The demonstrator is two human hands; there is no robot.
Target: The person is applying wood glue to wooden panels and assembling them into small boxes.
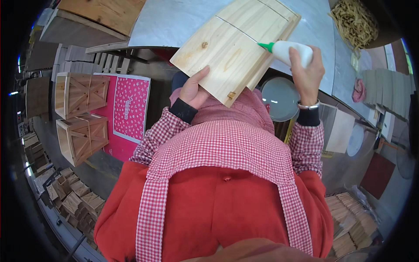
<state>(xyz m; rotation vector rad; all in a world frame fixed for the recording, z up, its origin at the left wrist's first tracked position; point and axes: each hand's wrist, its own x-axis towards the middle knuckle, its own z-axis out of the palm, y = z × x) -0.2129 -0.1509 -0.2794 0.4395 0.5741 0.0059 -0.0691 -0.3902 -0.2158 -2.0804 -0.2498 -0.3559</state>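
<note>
A pale wooden panel (222, 56) with knots and two thin grooves across it lies tilted, its far part over the white worktable (161, 22) and its near end toward my lap. My left hand (195, 89) grips the panel's near left edge, thumb on top and fingers hidden beneath. In my right hand (309, 72) is a white glue bottle (290, 52) with a green nozzle. The nozzle tip points at the right end of the nearer groove, touching or just above the wood; I cannot tell which. Under the panel's right side another board edge shows.
A round grey basin (280, 99) stands below the table's front edge at right. Wood shavings or strips fill a container (354, 22) at far right. Wooden crates (83, 94) and a pink patterned board (131, 105) stand left. Stacked wood pieces (351, 222) lie at lower right.
</note>
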